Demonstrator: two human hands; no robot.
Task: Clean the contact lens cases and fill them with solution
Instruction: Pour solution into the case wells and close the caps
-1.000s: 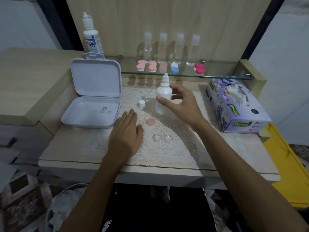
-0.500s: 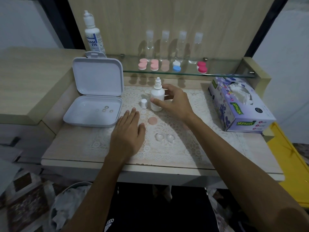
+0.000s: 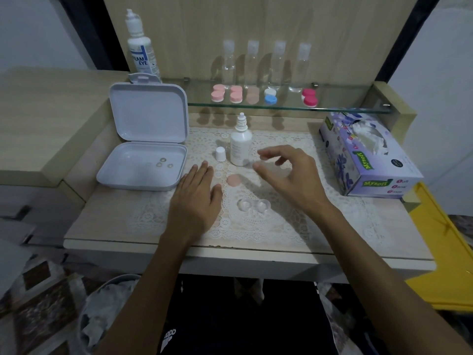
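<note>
A clear twin-well contact lens case lies uncapped on the lace mat at the front of the table, between the person's two hands. The left hand rests flat, fingers straight, just beside it; the right hand hovers empty, fingers loosely curled, near the uncapped solution bottle, whose white cap stands alongside. A pink lid lies apart from the case.

The case looks light, rigid and slick, likely to skate on the mat unless pinned at the bridge between wells; the soft-walled bottle is best taken round its middle and squeezed gently.

Whether the wells hold liquid cannot be told: transparent plastic blurs into the lace. A second lid is not visible. The right fingertips are motion-blurred. Small rings inside the open white box are too small to identify.
</note>
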